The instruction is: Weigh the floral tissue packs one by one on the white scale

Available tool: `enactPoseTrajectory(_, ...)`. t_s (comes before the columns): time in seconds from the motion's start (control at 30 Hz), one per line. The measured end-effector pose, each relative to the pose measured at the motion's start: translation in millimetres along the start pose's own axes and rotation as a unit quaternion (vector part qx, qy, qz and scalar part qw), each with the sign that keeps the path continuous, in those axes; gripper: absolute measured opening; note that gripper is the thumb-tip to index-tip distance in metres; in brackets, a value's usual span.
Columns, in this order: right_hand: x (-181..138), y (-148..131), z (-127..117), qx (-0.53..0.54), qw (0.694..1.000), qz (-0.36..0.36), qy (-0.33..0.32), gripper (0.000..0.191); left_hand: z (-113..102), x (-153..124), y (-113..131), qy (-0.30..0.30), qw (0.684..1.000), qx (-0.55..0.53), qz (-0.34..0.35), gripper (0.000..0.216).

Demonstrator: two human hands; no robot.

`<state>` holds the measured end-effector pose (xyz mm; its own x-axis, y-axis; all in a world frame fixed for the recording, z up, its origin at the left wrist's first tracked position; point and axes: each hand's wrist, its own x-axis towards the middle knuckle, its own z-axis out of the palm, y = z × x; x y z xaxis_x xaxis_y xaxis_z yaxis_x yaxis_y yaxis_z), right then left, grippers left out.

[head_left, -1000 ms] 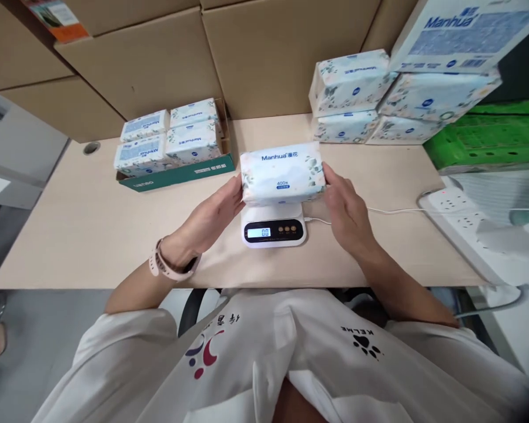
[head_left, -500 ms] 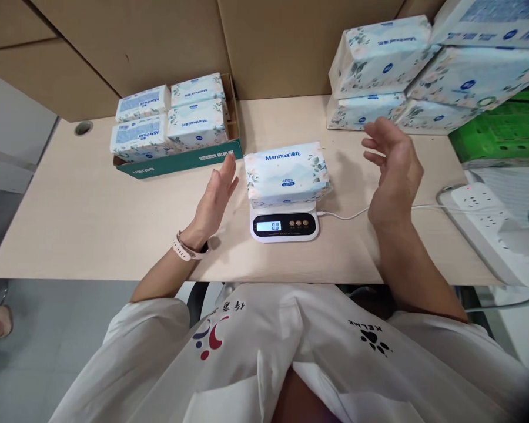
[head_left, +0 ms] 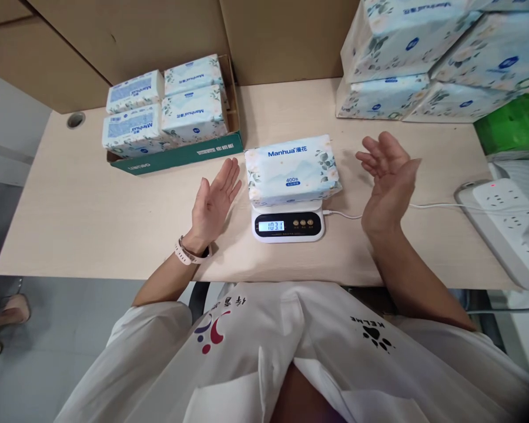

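A pack of Manhua tissues (head_left: pixel 293 170) lies flat on a small white digital scale (head_left: pixel 288 224) in the middle of the desk; the display reads 103.1. My left hand (head_left: pixel 214 201) hovers just left of the pack, palm up and turned inward, fingers stretched out, holding nothing. My right hand (head_left: pixel 387 178) is raised to the right of the pack, fingers spread, palm facing the pack, also empty. Neither hand touches the pack or the scale.
A green-edged cardboard tray (head_left: pixel 176 158) with several tissue packs sits at the back left. More packs are stacked (head_left: pixel 423 64) at the back right. A white cable (head_left: pixel 436 205) runs from the scale toward a power strip (head_left: pixel 506 211). Cardboard boxes (head_left: pixel 167 29) line the back.
Both hands let go of the tissue pack and drew apart, leaving it on the scale. The display went from 0.0 to 103.1.
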<state>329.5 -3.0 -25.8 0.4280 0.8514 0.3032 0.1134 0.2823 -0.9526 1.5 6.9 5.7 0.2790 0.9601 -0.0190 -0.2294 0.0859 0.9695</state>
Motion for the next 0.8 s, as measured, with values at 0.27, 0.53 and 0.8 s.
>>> enactPoseTrajectory(0.27,11,-12,1,0.067,0.989,-0.037,0.123,0.091,1,1,2,0.093,0.993,-0.076,0.016,0.030)
enactPoseTrajectory(0.53,19,-28,13,0.107,0.969,0.006,0.223,0.082,5,2,6,0.114,0.992,-0.057,0.003,0.030)
enactPoseTrajectory(0.8,13,-34,14,0.094,0.973,0.047,0.206,0.084,6,2,5,0.127,0.991,-0.039,0.013,0.040)
